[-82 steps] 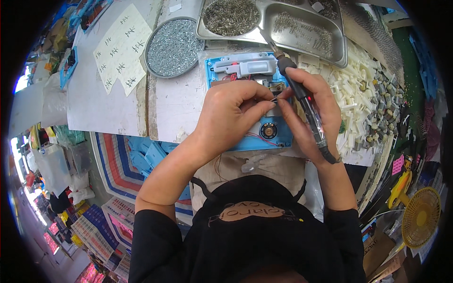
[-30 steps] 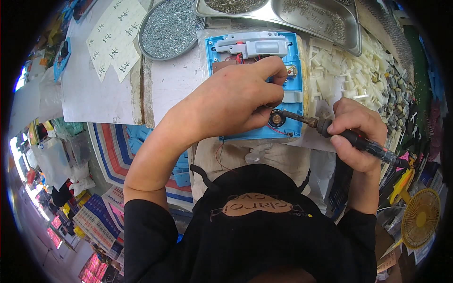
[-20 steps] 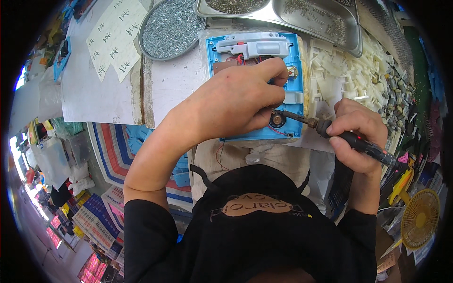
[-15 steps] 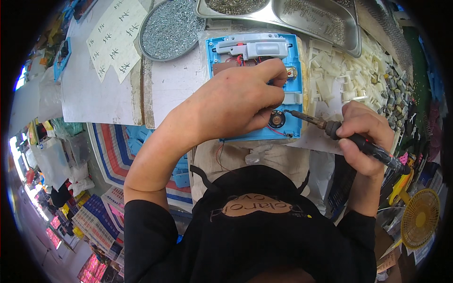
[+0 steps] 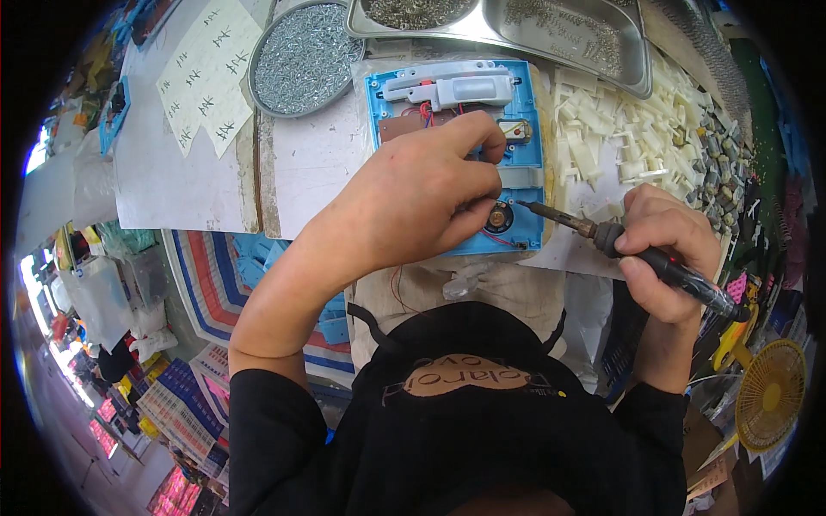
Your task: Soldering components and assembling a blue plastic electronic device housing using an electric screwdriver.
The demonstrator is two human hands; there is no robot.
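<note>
- Blue plastic housing (image 5: 527, 129) lying flat at the bench edge, at twelve o'clock from the chest, open side up; grey moulded part (image 5: 452, 86) across its far end, small round speaker (image 5: 497, 218) at its near end, thin red wires between.
- Likely light and stiff as a shell, yet fragile inside: fine wires and solder joints would tear with a tug. Best held by the rim or pressed flat on a bare wall, never by the wiring.
- Soldering iron (image 5: 637, 254) likely light, rigid and hot at the metal tip; to be gripped on the dark handle only, well back from the tip.
- Left hand (image 5: 413, 193) palm down over the housing's middle, forearm entering from seven o'clock, fingers curled and pinched together on something small by the speaker; the pinched thing itself hidden.
- Right hand (image 5: 667, 249) at three o'clock from the housing, clamped around the iron's handle pen-fashion, tip aimed toward nine o'clock, just beside the speaker, apparently not touching.
- Round dish of screws (image 5: 301, 56) at eleven o'clock, heap of white plastic pieces (image 5: 619, 129) at two o'clock.
</note>
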